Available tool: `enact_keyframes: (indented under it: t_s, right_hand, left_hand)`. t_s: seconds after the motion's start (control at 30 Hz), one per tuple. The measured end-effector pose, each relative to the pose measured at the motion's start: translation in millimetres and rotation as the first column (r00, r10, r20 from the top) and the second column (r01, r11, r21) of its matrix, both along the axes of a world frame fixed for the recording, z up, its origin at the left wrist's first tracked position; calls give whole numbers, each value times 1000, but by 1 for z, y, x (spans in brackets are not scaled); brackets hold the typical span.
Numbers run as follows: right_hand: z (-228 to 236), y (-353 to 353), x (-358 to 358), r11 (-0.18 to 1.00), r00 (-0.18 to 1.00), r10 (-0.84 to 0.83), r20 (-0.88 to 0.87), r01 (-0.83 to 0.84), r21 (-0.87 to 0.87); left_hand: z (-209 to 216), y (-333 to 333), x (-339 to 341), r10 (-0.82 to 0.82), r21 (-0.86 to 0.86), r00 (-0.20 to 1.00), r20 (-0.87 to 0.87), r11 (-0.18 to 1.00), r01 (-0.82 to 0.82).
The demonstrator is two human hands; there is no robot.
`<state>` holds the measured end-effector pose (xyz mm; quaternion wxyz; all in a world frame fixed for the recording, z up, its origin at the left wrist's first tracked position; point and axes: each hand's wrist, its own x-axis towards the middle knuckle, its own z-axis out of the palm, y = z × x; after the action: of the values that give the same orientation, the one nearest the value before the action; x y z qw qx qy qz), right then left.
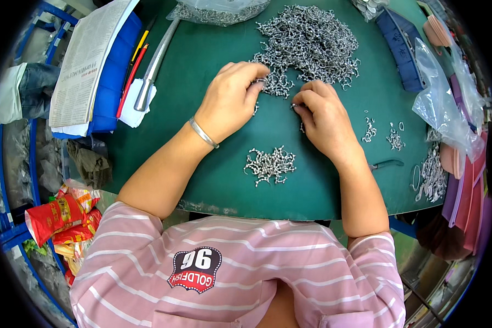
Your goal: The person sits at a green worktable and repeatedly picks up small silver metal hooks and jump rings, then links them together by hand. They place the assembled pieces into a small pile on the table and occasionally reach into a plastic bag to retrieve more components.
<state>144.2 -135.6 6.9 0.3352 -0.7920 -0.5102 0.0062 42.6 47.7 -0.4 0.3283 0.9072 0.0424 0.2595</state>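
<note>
A large heap of small dark silver metal pieces (311,44), curved and ring-like, lies at the far middle of the green table. At its near left edge my left hand (227,101), wearing a silver bangle (203,133), pinches one such piece between thumb and fingers. My right hand (325,117) is closed just right of the heap's near end, with a small metal piece (293,105) at its fingertips. The exact shape of both held pieces is too small to tell. Nearer to me, between my forearms, sits a smaller pile of brighter silver pieces (270,165).
To the left are a blue tray (115,71) with newspaper, a red pencil (132,81) and a tapered metal rod (157,65). Pliers (387,163), silver pieces (433,175), a blue box (400,49) and a plastic bag (440,93) lie right. A filled bag (221,12) is at the back.
</note>
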Motion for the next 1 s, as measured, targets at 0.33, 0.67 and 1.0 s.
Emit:
enact_keyframes:
  t_s: [0.33, 0.67, 1.0]
  right_hand:
    - [12, -2, -13, 981, 922, 75, -380, 1, 195]
    - [17, -6, -6, 960, 903, 125, -411, -6, 280]
    - [18, -5, -5, 969, 918, 77, -388, 23, 244]
  left_hand:
    - [11, -24, -10, -228, -351, 973, 18, 910, 220]
    - [14, -21, -8, -301, -965, 951, -74, 262, 8]
    - [11, -24, -11, -353, -984, 936, -12, 168, 51]
